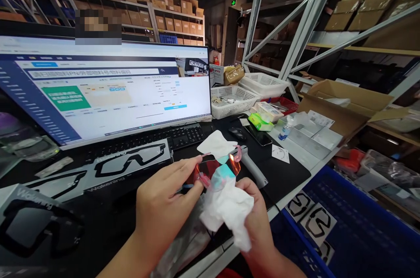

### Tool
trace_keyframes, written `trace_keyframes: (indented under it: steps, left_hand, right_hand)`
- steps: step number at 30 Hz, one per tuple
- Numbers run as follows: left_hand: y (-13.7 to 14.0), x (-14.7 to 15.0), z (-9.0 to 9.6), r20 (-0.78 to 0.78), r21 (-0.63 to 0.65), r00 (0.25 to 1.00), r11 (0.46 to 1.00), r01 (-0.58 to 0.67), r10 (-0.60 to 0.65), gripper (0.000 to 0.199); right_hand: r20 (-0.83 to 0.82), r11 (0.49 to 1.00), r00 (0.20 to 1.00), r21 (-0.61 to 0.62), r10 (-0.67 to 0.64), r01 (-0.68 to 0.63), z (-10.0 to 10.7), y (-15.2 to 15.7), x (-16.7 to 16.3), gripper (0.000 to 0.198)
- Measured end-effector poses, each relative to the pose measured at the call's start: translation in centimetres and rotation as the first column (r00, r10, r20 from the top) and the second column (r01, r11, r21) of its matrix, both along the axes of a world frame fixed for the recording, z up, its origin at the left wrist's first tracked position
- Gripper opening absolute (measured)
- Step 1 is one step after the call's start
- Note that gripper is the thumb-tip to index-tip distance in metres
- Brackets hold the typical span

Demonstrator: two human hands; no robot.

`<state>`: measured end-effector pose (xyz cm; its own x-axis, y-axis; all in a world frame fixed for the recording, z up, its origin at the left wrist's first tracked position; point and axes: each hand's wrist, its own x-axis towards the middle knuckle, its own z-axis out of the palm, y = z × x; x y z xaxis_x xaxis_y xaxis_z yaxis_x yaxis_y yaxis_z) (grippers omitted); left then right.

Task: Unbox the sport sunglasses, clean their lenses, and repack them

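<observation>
My left hand (173, 195) grips a reddish mirrored sunglasses lens (210, 168) by its left end, thumb and fingers pinching it. A white tissue (226, 208) is bunched in my right hand (254, 208) and pressed against the lens, covering part of it. Pink bits show at both ends of the lens. Right behind it lie a flat white tissue (215, 143) and a grey handheld scanner (254, 166). Beneath my hands a clear plastic bag (183, 251) rests at the desk edge.
Printed eyewear boxes (131, 162) stand at the left before a keyboard (187, 135) and a monitor (131, 90). A mouse (236, 133), a phone (259, 134) and white baskets (232, 99) sit further back. At the lower right is a blue crate (361, 230) with several boxes inside.
</observation>
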<state>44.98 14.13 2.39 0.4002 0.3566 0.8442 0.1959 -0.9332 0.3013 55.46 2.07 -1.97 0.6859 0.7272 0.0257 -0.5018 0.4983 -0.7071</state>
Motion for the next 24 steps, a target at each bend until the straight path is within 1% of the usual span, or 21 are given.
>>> trace_keyframes:
  steps: [2,5,7,10,13,16,18,21,23,24]
  left_hand:
    - [-0.3,0.1,-0.3,0.009,0.093,1.000,0.995,-0.025,0.024,0.025]
    - [-0.7,-0.1,-0.7,0.009,0.196,1.000,0.980,-0.025,0.023,0.030]
    - [-0.7,-0.4,-0.8,-0.002,0.255,1.000,0.967,-0.005,0.006,0.034]
    - [-0.4,-0.8,-0.7,-0.022,0.307,1.000,0.952,0.013,-0.007,0.039]
    - [-0.2,-0.9,-0.6,-0.022,0.310,1.000,0.951,0.000,0.007,0.038]
    - [-0.3,-0.7,-0.5,-0.025,0.318,1.000,0.948,-0.001,0.009,0.034]
    - [-0.5,-0.5,-0.5,-0.018,0.294,1.000,0.956,0.004,0.002,0.033]
    - [-0.7,0.0,-0.6,0.009,0.237,1.000,0.971,-0.012,0.010,0.036]
    - [-0.8,0.1,-0.7,0.026,0.231,0.999,0.973,-0.028,0.022,0.037]
    - [-0.8,0.1,-0.8,0.034,0.233,0.999,0.972,-0.040,0.033,0.037]
  right_hand:
    - [0.004,0.998,0.999,0.046,-0.054,0.054,0.0,0.8,-0.5,0.040]
    - [0.039,0.984,0.983,0.034,-0.178,0.176,-0.5,1.5,-0.4,0.045]
    - [0.098,0.983,0.979,-0.010,-0.180,0.182,-0.9,1.8,-0.3,0.045]
    - [0.150,0.988,0.980,-0.054,-0.133,0.143,-1.3,2.2,-0.4,0.046]
    - [0.148,0.991,0.982,-0.053,-0.114,0.123,-1.4,2.5,-0.8,0.046]
    - [0.168,0.987,0.975,-0.045,-0.144,0.153,-0.8,2.6,-0.5,0.046]
    - [0.141,0.988,0.979,-0.024,-0.148,0.153,0.1,2.7,0.5,0.050]
    - [0.029,0.997,0.997,0.005,-0.077,0.077,1.6,3.0,3.0,0.055]
    - [-0.019,0.999,0.999,0.021,-0.042,0.042,2.1,3.1,4.0,0.055]
    - [-0.022,0.999,0.999,0.025,-0.045,0.045,2.0,3.1,4.0,0.054]
